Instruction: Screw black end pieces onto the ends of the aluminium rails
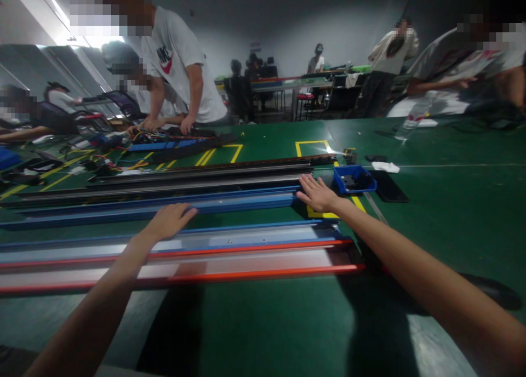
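Observation:
Several long rails lie side by side across the green table (pixel 452 212). My left hand (pixel 170 220) reaches over the near rails, fingers stretched flat toward a long blue rail (pixel 143 208), holding nothing. My right hand (pixel 315 193) lies flat with fingers spread on the right end of that blue rail, next to a dark grey rail (pixel 184 185). Nearest me are a blue-edged silver rail (pixel 246 237) and a red-edged silver rail (pixel 230 264).
A small blue bin (pixel 354 179) holding small parts sits just right of my right hand, beside a flat black object (pixel 388 187). Yellow lines (pixel 312 143) mark the table. Across it, a person in a white shirt (pixel 181 59) leans over wires (pixel 123 158). Other people stand farther back.

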Demonstrator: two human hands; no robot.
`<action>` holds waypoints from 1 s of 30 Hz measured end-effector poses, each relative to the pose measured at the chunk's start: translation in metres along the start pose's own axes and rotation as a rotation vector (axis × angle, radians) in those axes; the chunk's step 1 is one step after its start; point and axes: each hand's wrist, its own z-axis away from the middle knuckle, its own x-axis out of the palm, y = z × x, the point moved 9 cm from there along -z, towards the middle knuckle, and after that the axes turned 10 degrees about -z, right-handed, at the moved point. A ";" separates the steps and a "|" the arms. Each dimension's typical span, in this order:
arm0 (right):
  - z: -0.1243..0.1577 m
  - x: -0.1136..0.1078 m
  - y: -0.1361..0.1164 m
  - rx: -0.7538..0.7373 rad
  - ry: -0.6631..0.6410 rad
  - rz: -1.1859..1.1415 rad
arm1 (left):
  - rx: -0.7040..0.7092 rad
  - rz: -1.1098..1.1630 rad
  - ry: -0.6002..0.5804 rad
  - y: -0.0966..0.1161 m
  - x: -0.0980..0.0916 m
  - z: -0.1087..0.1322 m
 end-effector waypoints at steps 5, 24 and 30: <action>0.003 0.001 -0.001 0.012 -0.007 0.002 | -0.010 0.008 0.009 0.001 0.000 0.003; 0.028 0.001 -0.013 0.028 -0.063 -0.018 | -0.029 0.027 0.040 0.000 0.001 0.017; 0.031 0.002 -0.014 0.039 -0.082 -0.033 | -0.035 0.028 0.041 0.002 0.000 0.020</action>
